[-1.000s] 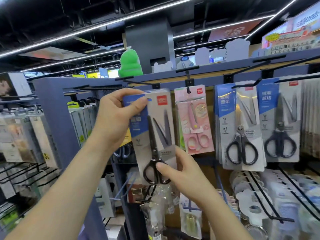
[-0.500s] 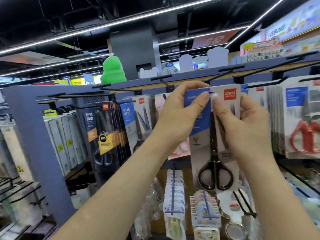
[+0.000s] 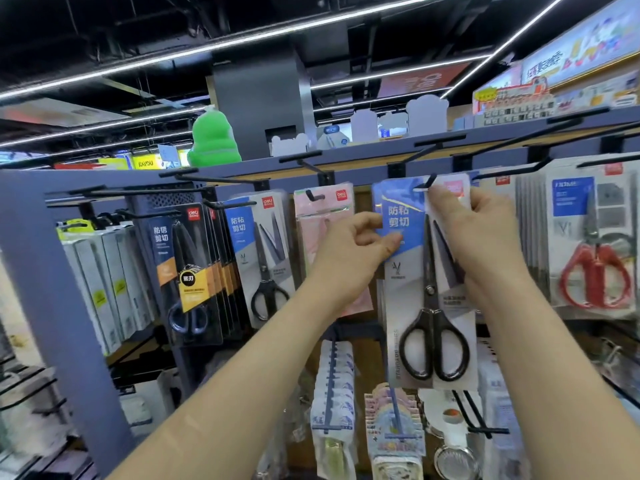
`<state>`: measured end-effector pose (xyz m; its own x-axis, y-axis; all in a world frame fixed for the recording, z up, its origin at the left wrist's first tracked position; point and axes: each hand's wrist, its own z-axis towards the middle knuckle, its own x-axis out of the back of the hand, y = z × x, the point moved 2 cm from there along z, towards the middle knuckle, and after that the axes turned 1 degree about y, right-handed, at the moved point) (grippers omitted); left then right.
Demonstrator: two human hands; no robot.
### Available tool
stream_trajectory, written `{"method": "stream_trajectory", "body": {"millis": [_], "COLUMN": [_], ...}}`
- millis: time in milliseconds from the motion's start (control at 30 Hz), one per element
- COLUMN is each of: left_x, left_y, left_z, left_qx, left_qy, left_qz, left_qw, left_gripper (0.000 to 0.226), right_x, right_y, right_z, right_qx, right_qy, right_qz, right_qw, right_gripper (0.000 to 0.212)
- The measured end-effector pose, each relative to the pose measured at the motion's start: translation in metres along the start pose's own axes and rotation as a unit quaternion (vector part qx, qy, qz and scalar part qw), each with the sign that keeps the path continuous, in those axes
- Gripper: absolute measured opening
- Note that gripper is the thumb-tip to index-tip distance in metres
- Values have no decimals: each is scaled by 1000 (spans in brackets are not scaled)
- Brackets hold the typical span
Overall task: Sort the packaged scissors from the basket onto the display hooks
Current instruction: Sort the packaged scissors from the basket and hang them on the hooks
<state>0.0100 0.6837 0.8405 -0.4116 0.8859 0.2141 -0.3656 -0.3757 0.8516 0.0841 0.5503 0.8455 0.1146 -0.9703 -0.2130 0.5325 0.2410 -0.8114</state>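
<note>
- Both hands pinch the scissors pack, centre frame: left hand on its left edge, right hand on its top at the hook tip.
- Its slot could miss the tip, and the pack may slip and drop.

"防粘剪切" on the held scissors pack, "防锈剪切" on the black pack, "KAIYOU" on a yellow sign
</note>
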Motion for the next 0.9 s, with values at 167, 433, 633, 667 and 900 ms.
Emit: {"method": "stream_trajectory", "body": {"millis": [167,433,633,667,900], "left_x": [-4,-13,-20,-20,-11], "left_y": [-40,-58,-60,-61,-59], "left_z": [-18,-10,-4,-4,-12], "left_qx": [41,-19,-66,-72,-78], "left_qy": [-22,100,99,104,84], "left_qz": [87,220,284,284,269], "left_qw": [995,970,951,951,956], "left_gripper": [22,19,20,21,32], "right_x": [-4,19,21,20,29], "right_y": [11,47,68,68,77], "right_z": [3,-27,-33,-33,-41], "right_qx": [63,-30,34,49,-35], "right_qy": [20,-70,-47,-49,-179], "right_qz": [-106,-431,-243,-234,-214], "right_qw": [992,899,968,970,960], "right_gripper": [50,56,22,20,47]}}
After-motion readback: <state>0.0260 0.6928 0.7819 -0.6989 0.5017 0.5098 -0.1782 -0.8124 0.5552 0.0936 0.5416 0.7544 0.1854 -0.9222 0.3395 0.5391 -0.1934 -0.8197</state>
